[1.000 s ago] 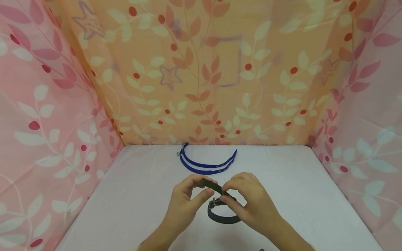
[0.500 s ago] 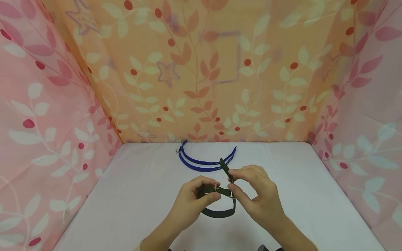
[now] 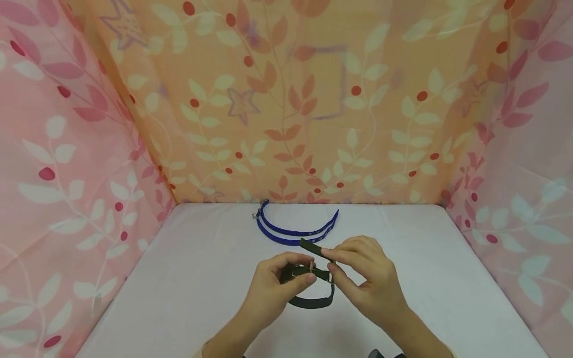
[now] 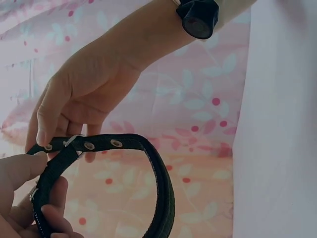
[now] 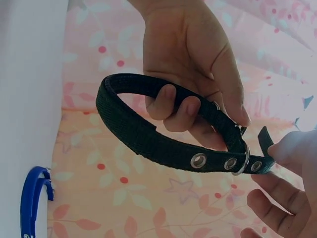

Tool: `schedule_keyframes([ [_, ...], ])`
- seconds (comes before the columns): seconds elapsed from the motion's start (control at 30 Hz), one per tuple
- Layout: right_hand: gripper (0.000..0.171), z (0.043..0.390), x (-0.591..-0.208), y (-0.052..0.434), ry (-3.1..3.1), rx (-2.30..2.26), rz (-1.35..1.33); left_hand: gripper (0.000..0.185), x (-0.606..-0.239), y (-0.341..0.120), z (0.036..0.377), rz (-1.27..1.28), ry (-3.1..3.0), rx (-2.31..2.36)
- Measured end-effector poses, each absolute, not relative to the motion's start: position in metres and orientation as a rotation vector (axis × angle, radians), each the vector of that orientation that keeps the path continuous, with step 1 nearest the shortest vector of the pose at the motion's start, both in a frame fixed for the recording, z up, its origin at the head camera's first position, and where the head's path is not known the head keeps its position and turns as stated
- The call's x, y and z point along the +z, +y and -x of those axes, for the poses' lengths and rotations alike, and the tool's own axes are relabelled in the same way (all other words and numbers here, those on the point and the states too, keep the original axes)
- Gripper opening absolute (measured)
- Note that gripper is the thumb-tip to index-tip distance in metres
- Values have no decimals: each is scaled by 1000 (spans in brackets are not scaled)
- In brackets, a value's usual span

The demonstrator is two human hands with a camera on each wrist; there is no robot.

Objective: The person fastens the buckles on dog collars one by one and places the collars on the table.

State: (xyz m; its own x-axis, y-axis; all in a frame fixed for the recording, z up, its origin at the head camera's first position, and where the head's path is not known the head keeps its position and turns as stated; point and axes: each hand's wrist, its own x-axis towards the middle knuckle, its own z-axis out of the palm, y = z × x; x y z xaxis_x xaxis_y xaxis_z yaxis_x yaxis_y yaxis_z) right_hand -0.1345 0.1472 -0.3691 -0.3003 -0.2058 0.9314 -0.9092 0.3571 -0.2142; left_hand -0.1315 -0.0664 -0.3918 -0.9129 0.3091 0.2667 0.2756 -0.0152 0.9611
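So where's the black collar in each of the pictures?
Head view: black collar low in the middle, between the left hand and right hand.
Left wrist view: it loops across the lower left.
Right wrist view: it curves across the middle.
Shared landmark: its metal eyelets.

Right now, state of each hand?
Left hand: fingers curled round the black collar at its buckle.
Right hand: pinches the same collar's free strap end.
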Motion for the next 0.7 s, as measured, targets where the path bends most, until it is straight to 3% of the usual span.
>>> schedule_keyframes([
  [0.33, 15, 137, -367, 154, -1734, 1022, -992, 32, -391, -69, 135, -522, 1966, 2231],
  [0.7, 8, 143, -369, 156, -1751, 939, -1029, 32, -394, -68, 140, -593, 2136, 2032],
])
